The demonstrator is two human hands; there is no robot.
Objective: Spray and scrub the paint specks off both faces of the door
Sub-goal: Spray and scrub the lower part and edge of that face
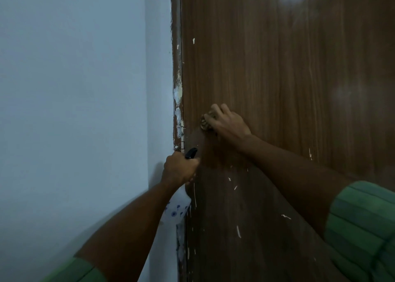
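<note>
Heads up: your left hand (179,168) is fisted tight round the spray bottle (178,207), nozzle almost on the door (277,78), so runoff could streak. Farther up, your right hand (226,121) curls over a scrubber (205,122); hard rubbing might scuff the veneer, and specks (238,231) lower down get missed.

A brown wood-grain door (277,78) stands shut against its frame, its glossy face flecked with white paint specks (238,231), most of them low and near the hinge edge. A scrubbing pad (205,122), brownish and crumpled, is pressed flat against the door's face just beside that edge. Below it, a white spray bottle (178,207) with blue flower marks and a black nozzle is held upright, pointing at the door.
</note>
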